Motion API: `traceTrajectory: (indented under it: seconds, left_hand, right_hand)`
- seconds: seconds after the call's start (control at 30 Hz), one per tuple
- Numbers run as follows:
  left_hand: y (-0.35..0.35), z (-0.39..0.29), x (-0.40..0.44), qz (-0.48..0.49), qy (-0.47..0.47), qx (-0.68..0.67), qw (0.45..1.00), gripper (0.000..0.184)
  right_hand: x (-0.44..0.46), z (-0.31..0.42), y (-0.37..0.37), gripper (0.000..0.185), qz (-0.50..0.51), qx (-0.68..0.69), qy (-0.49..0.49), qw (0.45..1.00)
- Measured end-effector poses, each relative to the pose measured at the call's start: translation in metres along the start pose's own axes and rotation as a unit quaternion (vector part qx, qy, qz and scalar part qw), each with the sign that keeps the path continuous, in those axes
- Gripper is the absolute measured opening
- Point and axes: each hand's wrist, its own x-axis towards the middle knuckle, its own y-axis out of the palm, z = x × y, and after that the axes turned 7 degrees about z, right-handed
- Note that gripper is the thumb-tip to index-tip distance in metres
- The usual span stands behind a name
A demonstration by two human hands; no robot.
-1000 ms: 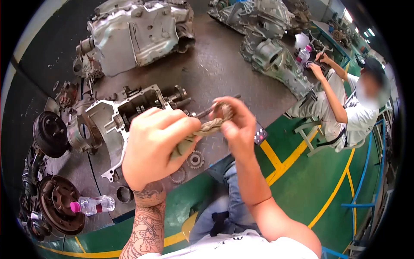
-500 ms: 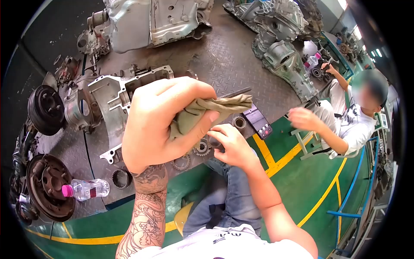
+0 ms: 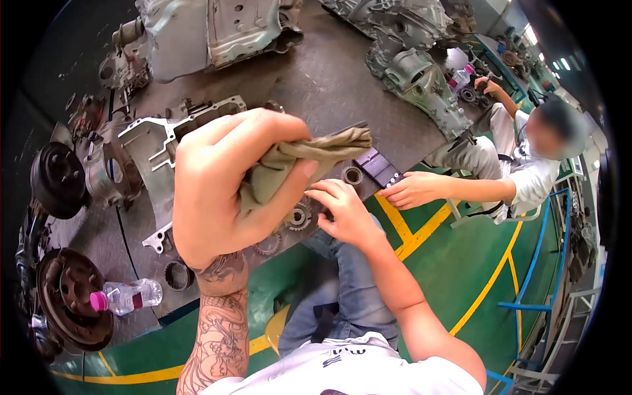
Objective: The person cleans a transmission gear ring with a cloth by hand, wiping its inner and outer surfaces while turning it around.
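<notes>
The cloth (image 3: 280,170) is sitting bunched above the table (image 3: 316,76), where the left hand (image 3: 230,187) is clamping it between thumb and fingers; a dark rod (image 3: 359,124) is seemingly poking out along its upper edge. The right hand (image 3: 345,214) is hanging apart from it, lower, with fingers curling beside the small gear (image 3: 300,214); whether they are gripping anything, I cannot tell. For good handling, the thumb should be pressing the folds snugly, and the loose end should be hanging well off the gear teeth. Edges are needing care: the table's near edge is passing under the right hand, the metal ring (image 3: 353,180) and the phone (image 3: 378,166) are lying close to it, and a co-worker's hand (image 3: 408,189) is resting by the phone. The open casing (image 3: 148,138) is standing partly behind the left hand, so room there is looking tight. Beyond the cloth, the table top is offering more room for moving.
</notes>
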Motion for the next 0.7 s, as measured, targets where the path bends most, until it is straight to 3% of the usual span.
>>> traceTrajectory:
  seconds: [0.23,0.4,0.47,0.6,0.7]
  left_hand:
    - [0.001,0.002,-0.003,0.002,0.005,0.005,1.000,0.024]
    - [0.002,0.002,-0.001,-0.002,0.005,0.009,1.000,0.024]
    - [0.003,0.002,0.000,0.001,0.007,0.009,1.000,0.024]
    - [0.006,0.004,0.001,0.019,0.006,0.011,1.000,0.023]
    - [0.006,0.004,0.002,0.030,0.013,0.020,0.999,0.023]
  right_hand:
    - [-0.003,-0.003,0.006,0.049,-0.018,0.007,0.012,1.000]
    - [-0.009,-0.010,-0.013,0.047,-0.125,-0.011,0.031,0.992]
    - [-0.009,-0.024,-0.021,0.051,-0.157,-0.042,0.077,0.984]
    - [-0.013,-0.028,-0.033,0.071,-0.067,-0.043,0.168,0.983]
    - [-0.013,-0.033,-0.031,0.079,-0.072,-0.035,0.184,0.980]
